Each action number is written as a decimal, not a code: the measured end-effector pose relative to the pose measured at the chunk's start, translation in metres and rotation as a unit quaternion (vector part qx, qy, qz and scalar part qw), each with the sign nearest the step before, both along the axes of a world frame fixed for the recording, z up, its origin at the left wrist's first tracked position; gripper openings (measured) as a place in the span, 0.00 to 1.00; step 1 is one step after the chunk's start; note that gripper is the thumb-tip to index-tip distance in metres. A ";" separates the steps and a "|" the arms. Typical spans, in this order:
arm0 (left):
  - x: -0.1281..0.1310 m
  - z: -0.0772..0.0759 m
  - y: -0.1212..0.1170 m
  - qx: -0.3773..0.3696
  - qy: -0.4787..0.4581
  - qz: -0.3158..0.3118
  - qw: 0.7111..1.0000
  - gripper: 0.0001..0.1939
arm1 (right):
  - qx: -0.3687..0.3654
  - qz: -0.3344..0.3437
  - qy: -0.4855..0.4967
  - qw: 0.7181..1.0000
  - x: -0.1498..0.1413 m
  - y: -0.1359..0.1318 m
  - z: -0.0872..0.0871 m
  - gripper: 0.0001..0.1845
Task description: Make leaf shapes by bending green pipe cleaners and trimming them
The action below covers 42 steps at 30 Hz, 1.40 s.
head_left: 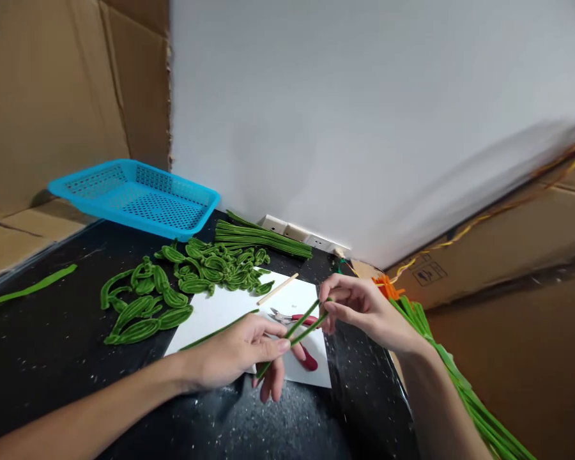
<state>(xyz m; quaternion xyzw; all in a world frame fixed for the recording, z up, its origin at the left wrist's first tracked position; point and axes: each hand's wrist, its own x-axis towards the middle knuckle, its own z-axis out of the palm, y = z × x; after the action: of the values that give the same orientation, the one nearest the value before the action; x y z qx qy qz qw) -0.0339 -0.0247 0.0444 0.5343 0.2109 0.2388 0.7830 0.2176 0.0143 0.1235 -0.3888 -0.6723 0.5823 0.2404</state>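
Observation:
A green pipe cleaner [303, 321] runs between my two hands, doubled so that two strands lie side by side. My left hand [249, 351] pinches it between thumb and fingers, and one end sticks out below. At the other end, the fingertips of my right hand [354, 306] close on the strands. Beneath them, pliers with red handles [309, 359] lie on a white sheet [206, 313], partly hidden by the pipe cleaner and my hands. Another green pipe cleaner [220, 330] rests on the sheet behind my left wrist.
Looped green pipe-cleaner leaves [211, 265] are heaped left of a thin wooden stick [278, 289]. Behind them lie a bundle of straight green pipe cleaners [261, 239] and a power strip [297, 233]. A blue basket [138, 198] stands back left; more green strips [469, 383] lie at right.

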 end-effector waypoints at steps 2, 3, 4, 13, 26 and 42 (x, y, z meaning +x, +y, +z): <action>0.003 -0.001 -0.002 -0.008 0.031 -0.014 0.999 0.25 | 0.019 -0.047 0.017 0.999 0.007 -0.007 -0.018 0.14; 0.004 -0.002 -0.003 -0.008 0.047 -0.016 0.999 0.25 | 0.031 -0.066 0.026 0.997 0.010 -0.008 -0.028 0.15; 0.006 -0.003 -0.003 -0.009 0.062 -0.015 0.998 0.25 | 0.043 -0.095 0.036 0.994 0.012 -0.009 -0.040 0.15; 0.011 -0.012 0.005 -0.063 0.044 0.168 0.983 0.27 | 0.109 -0.264 0.147 0.947 0.018 -0.008 -0.108 0.12; -0.001 -0.017 0.024 0.006 0.088 0.359 0.929 0.22 | 0.034 -0.274 0.189 0.942 0.009 -0.019 -0.111 0.14; -0.001 -0.011 0.020 0.069 0.086 0.388 0.915 0.16 | 0.085 -0.341 0.143 0.925 0.010 -0.024 -0.119 0.14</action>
<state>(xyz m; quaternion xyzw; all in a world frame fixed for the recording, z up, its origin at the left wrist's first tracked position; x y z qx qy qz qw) -0.0345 -0.0049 0.0337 0.4815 0.4515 0.4910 0.5685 0.2278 -0.0099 0.0044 -0.4852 -0.5048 0.4552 0.5500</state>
